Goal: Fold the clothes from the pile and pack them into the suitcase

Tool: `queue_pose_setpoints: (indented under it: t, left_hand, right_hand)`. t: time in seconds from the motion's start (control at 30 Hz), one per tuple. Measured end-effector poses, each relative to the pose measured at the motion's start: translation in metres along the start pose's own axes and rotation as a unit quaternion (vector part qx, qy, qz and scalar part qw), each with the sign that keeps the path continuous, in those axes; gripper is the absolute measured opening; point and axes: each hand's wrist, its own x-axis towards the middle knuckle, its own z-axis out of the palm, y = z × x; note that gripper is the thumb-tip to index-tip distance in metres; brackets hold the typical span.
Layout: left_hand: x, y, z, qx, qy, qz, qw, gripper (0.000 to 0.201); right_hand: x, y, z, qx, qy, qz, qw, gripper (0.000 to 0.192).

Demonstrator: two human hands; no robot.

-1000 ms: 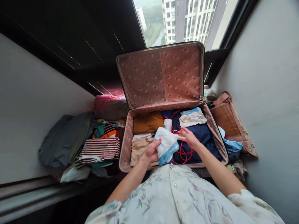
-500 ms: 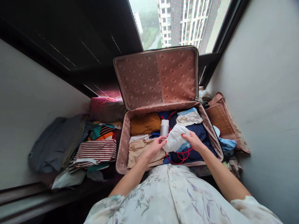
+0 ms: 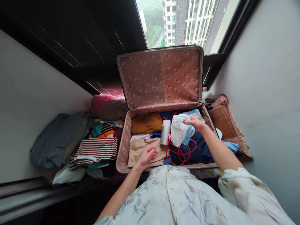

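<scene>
In the head view my right hand point(image 3: 197, 123) grips the top right corner of a crumpled white packet with a blue strip point(image 3: 179, 128). The packet hangs over the right half of an open suitcase point(image 3: 122, 150). My left hand point(image 3: 148, 156) is empty, its fingers loosely bent, above a folded beige garment point(image 3: 137, 151). Between the hands lies a silver bottle with a white cap point(image 3: 165, 134). A looped red cord point(image 3: 180, 154) rests on navy clothing point(image 3: 202, 150) under the packet. Another white-and-blue packet point(image 3: 197, 115) is partly hidden behind my right hand.
The suitcase lid point(image 3: 161, 78) stands raised against the window. A mustard garment point(image 3: 146, 122) fills the suitcase's back left. Left of it are a striped folded garment point(image 3: 97, 150) and grey clothes point(image 3: 58, 140). A brown bag point(image 3: 223, 122) lies to the right, beside the wall.
My left hand has let go of the white packet and moved down and left. My right hand has moved slightly right and up, still gripping the packet, which now hangs from it.
</scene>
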Motion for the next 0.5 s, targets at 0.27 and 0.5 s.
queue_pose_setpoints:
  t: [0.27,0.5]
  left_hand:
    - [-0.013,-0.007,-0.01,-0.001,0.024,0.011,1.0,0.022]
    - [-0.029,-0.022,-0.022,-0.009,0.044,-0.006,0.999,0.027]
  right_hand:
    - [0.049,0.023,0.018,-0.147,0.196,-0.121,0.962,0.063]
    - [0.056,0.123,0.024,-0.54,0.166,-0.086,0.82,0.068]
